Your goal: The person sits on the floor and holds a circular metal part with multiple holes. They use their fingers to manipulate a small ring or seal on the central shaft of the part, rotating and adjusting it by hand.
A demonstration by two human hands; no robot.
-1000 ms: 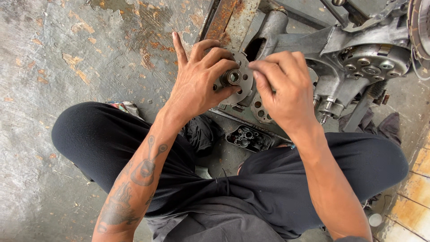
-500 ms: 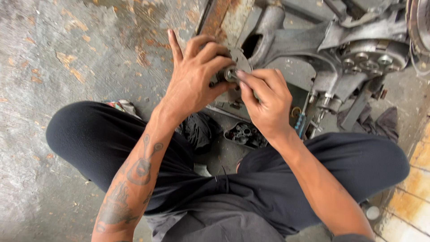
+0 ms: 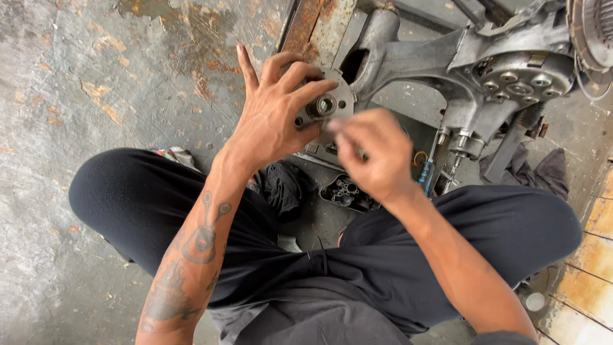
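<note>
A stained, patchy concrete floor point(image 3: 96, 96) lies under a person sitting cross-legged in black trousers. The left hand point(image 3: 274, 115) grips one round grey metal plate with a central hub point(image 3: 329, 102), fingers curled over its rim. The right hand point(image 3: 373, 153), blurred, hovers just beside it, fingers bunched; whether it pinches anything, I cannot tell. One large grey cast engine casing point(image 3: 485, 70) lies behind.

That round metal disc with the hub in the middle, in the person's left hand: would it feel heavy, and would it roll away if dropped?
The round metal disc looks thick, solid and rigid, so probably heavy for its size. The left hand grips its rim with spread fingers, which suggests real weight. Being circular, it might roll on edge across the concrete floor, though its raised hub would likely tip it flat soon.
</note>
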